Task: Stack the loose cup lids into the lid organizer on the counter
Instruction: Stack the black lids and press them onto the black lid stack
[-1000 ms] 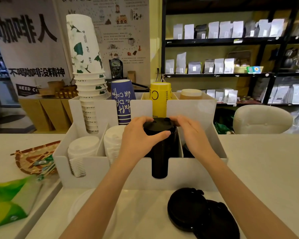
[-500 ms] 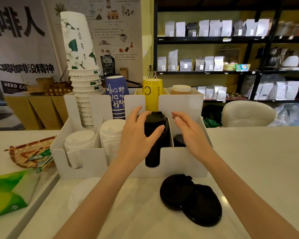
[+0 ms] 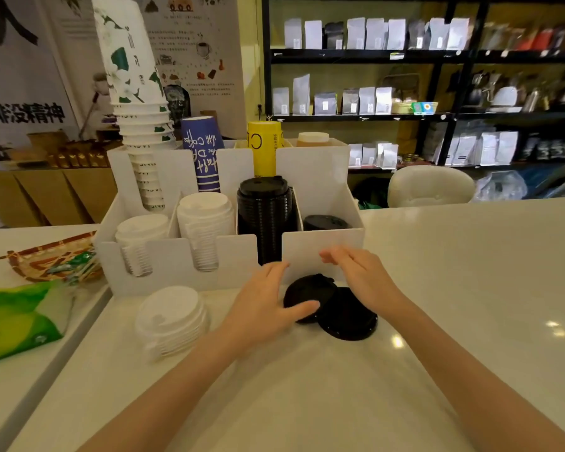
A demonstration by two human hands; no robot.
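1. Both my hands are down at the counter (image 3: 437, 288), right in front of the white lid organizer (image 3: 320, 252).
2. Left hand (image 3: 261, 308) is spread loose, thumb touching the nearer edge of one loose black lid (image 3: 302, 290), nothing gripped.
3. Right hand (image 3: 359, 274) hovers with fingers apart over the second black lid (image 3: 346, 318), which overlaps the first.
4. Tall black lid stack (image 3: 265, 210) fills the third slot.
5. Loose white lids (image 3: 170, 313) sit left of my hands.

Open counter (image 3: 454, 288) lies right of the two loose black lids (image 3: 331, 305); the lid organizer (image 3: 320, 252) walls off the far side, white lids (image 3: 170, 318) the left.
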